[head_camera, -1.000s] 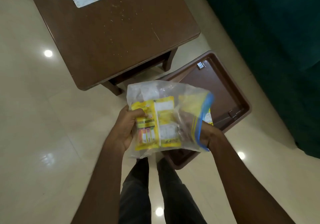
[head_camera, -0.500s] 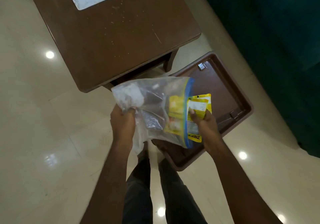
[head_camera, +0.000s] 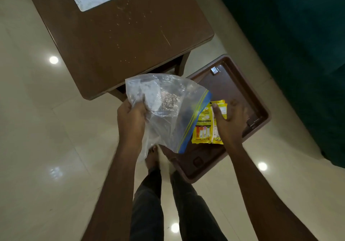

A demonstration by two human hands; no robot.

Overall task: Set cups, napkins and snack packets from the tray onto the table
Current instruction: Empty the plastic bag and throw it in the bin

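Tiled floor (head_camera: 46,128); left grip (head_camera: 130,117) round one bag (head_camera: 168,110), right grip (head_camera: 229,121) round two packets (head_camera: 204,128)

Clear crinkled plastic bag (head_camera: 168,110), glossy yellow packets (head_camera: 204,128), scuffed wooden table (head_camera: 121,35), polished floor tiles (head_camera: 37,128).

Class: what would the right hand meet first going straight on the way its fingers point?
Likely the tray, at its far rim; depth is unclear, so the right hand, holding snack packets, may pass above it toward the table.
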